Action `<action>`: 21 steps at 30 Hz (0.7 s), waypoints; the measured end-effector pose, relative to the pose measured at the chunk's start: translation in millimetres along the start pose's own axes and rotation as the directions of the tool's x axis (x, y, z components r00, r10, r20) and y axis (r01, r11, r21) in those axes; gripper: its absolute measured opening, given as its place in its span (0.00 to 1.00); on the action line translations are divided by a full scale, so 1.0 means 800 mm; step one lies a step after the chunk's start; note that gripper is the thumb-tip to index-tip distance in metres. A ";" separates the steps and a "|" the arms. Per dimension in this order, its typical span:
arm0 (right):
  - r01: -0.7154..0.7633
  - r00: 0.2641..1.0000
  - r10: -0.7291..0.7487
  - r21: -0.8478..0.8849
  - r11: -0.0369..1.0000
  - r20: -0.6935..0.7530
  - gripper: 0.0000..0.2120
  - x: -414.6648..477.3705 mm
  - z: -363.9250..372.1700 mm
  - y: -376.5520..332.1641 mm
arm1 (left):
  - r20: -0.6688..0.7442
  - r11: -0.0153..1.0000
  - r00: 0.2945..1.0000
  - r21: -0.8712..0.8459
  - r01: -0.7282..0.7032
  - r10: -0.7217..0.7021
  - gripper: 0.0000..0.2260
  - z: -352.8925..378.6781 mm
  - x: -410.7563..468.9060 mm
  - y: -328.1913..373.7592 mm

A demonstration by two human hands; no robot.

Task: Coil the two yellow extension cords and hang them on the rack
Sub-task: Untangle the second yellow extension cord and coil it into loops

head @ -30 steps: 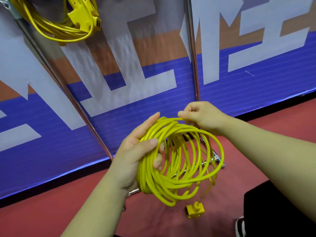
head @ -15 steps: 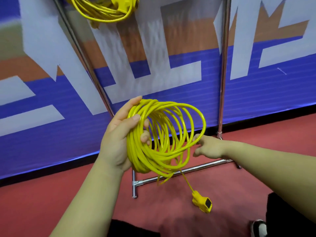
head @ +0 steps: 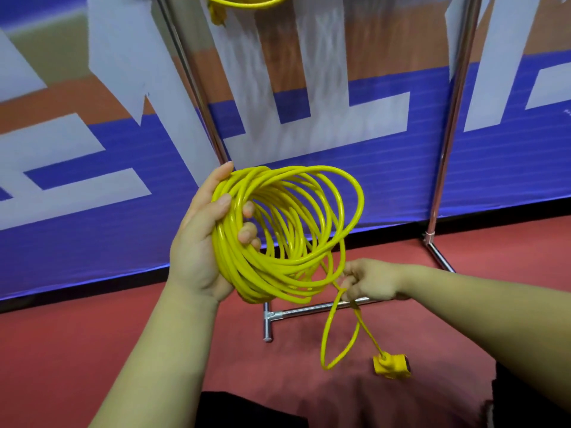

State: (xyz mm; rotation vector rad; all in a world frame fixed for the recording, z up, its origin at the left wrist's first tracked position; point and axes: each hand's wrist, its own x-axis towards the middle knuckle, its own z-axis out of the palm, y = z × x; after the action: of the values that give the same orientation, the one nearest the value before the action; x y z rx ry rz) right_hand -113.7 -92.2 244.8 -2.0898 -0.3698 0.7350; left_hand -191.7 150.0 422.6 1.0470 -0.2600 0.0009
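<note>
In the middle of the frame the left hand (head: 197, 242) grips the coiled yellow cord (head: 244, 267), thumb and fingers wrapped round the bundled loops. Lower right of it, the right hand (head: 370, 281) has its fingers curled on the loose tail (head: 327, 329), which sags in a loop to the socket end (head: 391, 366) just above the red floor (head: 77, 335). Behind stands the chrome rack (head: 309, 310) against a blue and white banner (head: 92, 236). The second yellow cord (head: 244, 3) hangs at the top edge.

We see the left hand (head: 197, 242) gripping the coil (head: 278, 236) mid-frame; right hand (head: 370, 281) pinches its tail, socket (head: 391, 366) dangling lower right; rack (head: 445, 140) behind.
</note>
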 end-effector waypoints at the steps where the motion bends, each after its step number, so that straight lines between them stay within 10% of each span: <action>1: -0.005 1.000 0.005 0.014 1.000 -0.004 0.13 -0.004 -0.005 0.001 | -0.060 1.000 0.998 -0.002 -0.004 0.004 0.17 -0.009 0.001 0.001; 7: 0.046 0.996 -0.034 0.151 0.987 -0.085 0.12 -0.035 -0.032 -0.024 | -0.310 0.979 0.951 0.188 0.074 -0.012 0.17 -0.038 0.017 -0.021; 21: -0.016 0.976 0.043 0.125 0.992 -0.211 0.04 -0.090 -0.085 -0.037 | -0.349 0.944 0.936 0.322 0.069 0.050 0.12 -0.046 0.029 -0.038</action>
State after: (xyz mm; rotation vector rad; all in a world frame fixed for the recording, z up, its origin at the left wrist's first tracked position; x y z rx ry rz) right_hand -127.9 -154.7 326.0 -2.0363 -0.1702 0.5291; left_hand -157.7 163.4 383.6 1.3593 0.0782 0.2298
